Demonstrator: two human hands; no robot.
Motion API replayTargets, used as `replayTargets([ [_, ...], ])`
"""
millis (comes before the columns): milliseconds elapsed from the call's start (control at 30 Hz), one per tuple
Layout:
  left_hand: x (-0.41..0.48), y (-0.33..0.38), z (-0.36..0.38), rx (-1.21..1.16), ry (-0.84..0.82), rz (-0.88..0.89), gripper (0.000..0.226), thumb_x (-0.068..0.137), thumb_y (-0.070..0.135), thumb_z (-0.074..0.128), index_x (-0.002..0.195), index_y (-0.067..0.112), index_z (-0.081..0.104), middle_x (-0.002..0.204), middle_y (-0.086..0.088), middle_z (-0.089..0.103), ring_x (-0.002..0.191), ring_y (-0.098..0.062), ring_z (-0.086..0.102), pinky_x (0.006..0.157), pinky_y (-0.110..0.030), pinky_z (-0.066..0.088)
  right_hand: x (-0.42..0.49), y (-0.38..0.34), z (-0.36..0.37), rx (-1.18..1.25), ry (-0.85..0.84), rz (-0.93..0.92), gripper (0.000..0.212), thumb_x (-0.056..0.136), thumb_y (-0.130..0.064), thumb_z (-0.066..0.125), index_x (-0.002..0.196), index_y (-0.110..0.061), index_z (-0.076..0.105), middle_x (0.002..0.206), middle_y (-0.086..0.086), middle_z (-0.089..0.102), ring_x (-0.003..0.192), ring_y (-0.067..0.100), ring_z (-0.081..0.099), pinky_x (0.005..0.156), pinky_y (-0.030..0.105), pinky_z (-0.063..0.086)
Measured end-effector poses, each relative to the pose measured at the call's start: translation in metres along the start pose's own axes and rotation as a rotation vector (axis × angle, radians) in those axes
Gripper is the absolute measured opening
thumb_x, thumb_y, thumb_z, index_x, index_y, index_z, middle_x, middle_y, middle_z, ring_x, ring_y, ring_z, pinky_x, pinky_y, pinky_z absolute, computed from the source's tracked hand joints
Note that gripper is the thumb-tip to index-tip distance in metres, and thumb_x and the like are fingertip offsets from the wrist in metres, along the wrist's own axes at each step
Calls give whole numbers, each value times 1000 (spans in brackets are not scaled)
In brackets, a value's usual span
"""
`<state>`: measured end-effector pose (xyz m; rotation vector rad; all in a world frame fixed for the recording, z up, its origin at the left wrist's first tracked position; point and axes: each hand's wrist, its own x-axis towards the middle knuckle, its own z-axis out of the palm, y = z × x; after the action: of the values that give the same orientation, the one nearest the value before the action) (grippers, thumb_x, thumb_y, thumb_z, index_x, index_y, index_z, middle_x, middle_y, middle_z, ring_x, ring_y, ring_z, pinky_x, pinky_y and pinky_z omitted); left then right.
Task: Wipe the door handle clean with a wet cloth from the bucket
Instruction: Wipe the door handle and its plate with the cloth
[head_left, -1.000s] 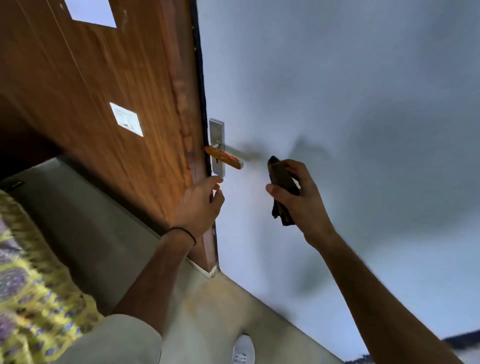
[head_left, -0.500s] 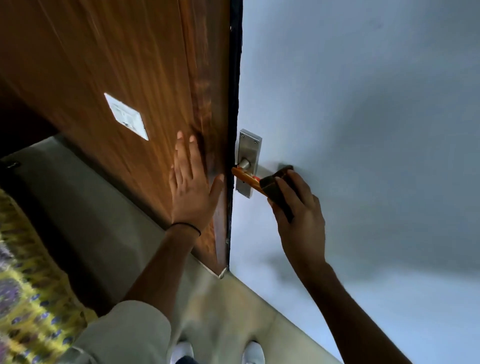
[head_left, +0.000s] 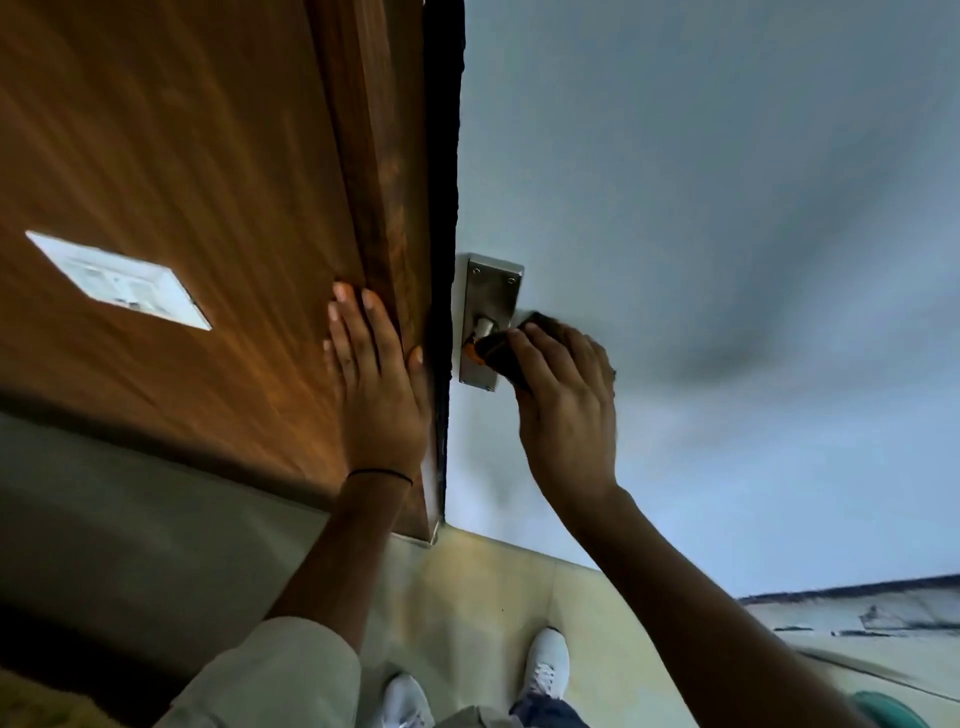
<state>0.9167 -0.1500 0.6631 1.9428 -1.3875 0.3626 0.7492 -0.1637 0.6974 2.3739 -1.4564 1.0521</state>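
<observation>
Head view: right grip (head_left: 563, 400), closed on cloth (head_left: 501, 353), has moved onto handle (head_left: 474, 352) at 12 o'clock; wiping begun. Left grip (head_left: 376, 384) spread flat on door (head_left: 182, 182).

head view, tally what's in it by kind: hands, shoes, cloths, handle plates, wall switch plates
hands: 2, the left hand flat on the brown wooden panel, the right hand in a grip on the cloth
white shoes: 2
dark folded cloth: 1
silver metal handle plate: 1
white switch plate: 1
total: 7
</observation>
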Motion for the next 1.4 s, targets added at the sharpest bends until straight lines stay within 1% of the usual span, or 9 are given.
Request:
replayTargets([
  [167, 0, 5, 4, -95, 35, -11, 70, 102, 20, 48, 152, 1, 4, 159, -30, 14, 149, -40, 11, 122, -48, 18, -3, 8, -4, -34, -39, -69, 38, 92, -6, 68, 130, -9, 65, 133, 9, 66, 127, 34, 56, 105, 44, 43],
  [300, 0, 10, 5, -165, 71, -49, 69, 101, 16, 50, 152, 2, 5, 159, -30, 13, 150, -40, 10, 122, -44, 12, -19, 26, -17, 2, -52, 5, 41, 92, -6, 67, 133, -8, 63, 138, 10, 63, 128, 35, 53, 106, 47, 44],
  [400, 1, 10, 6, -210, 75, -45, 70, 101, 14, 51, 152, 1, 6, 159, -30, 12, 150, -40, 9, 122, -41, 9, -11, 11, -3, -23, -12, 8, 41, 90, -3, 70, 130, -8, 65, 133, 11, 66, 123, 38, 56, 102, 47, 44],
  [533, 1, 8, 6, -243, 59, -29, 69, 101, 16, 50, 152, -2, 7, 159, -32, 10, 150, -41, 7, 124, -46, 12, 6, -19, 15, -57, 5, -12, 42, 92, 0, 60, 132, -10, 64, 130, 12, 67, 115, 39, 58, 97, 48, 45],
  [667, 1, 3, 4, -262, 43, -3, 69, 101, 16, 52, 152, -2, 8, 158, -33, 10, 149, -42, 7, 123, -51, 17, -4, 1, 3, -113, -70, -82, 49, 91, 2, 60, 138, -12, 59, 135, 12, 64, 119, 40, 58, 97, 49, 44],
  [800, 2, 5, 3, -304, 58, -8, 70, 100, 13, 54, 152, -2, 9, 158, -33, 9, 149, -42, 7, 122, -52, 17, -17, 18, -9, -126, -105, -18, 51, 89, 4, 61, 137, -11, 58, 137, 12, 61, 122, 41, 55, 100, 51, 42],
  [1033, 1, 6, 1, -312, 47, -6, 74, 98, 12, 57, 151, -4, 8, 158, -34, 8, 149, -43, 6, 124, -48, 14, 16, -37, 6, -139, -114, 40, 43, 93, -14, 37, 126, -13, 65, 112, 15, 67, 99, 43, 59, 86, 50, 45],
  [1233, 1, 5, 1, -328, 64, -1, 72, 97, 9, 57, 151, -3, 11, 158, -33, 9, 149, -43, 7, 124, -47, 15, -1, 9, -20, -157, -212, 24, 35, 91, -13, 59, 125, -20, 62, 113, 6, 65, 99, 38, 57, 86, 48, 44],
  [1400, 2, 11, 4, -343, 83, -22, 69, 98, 6, 53, 151, -5, 9, 158, -34, 8, 150, -43, 6, 125, -42, 9, 4, -9, -4, -149, -129, 57, 36, 90, -9, 54, 124, -16, 65, 112, 10, 68, 99, 42, 59, 85, 48, 45],
])
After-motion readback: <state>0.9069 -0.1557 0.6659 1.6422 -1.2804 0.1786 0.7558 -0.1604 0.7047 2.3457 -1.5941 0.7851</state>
